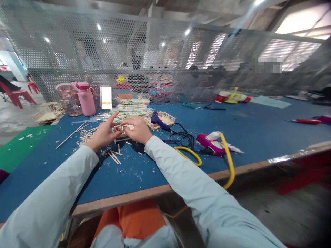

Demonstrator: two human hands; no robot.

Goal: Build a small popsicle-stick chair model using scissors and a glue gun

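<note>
Over the blue table, my left hand (105, 133) and my right hand (138, 129) are close together around a small frame of pale wooden sticks (123, 130). The left index finger points up, while its thumb and lower fingers press on the frame. The right thumb and fingers pinch it from the other side and hide much of it. Loose sticks (114, 157) and offcuts lie in front of and left of the hands. Beyond my right hand, a blue glue gun (158, 120) rests on a larger stick-built frame (168, 118).
Packs of sticks (133, 106) lie behind the hands, near a pink bottle (87, 100) and a clear bottle (71, 103). A purple power strip (213, 145) with a yellow cable (229, 165) sits to the right. A perforated metal screen (116, 51) stands behind the table.
</note>
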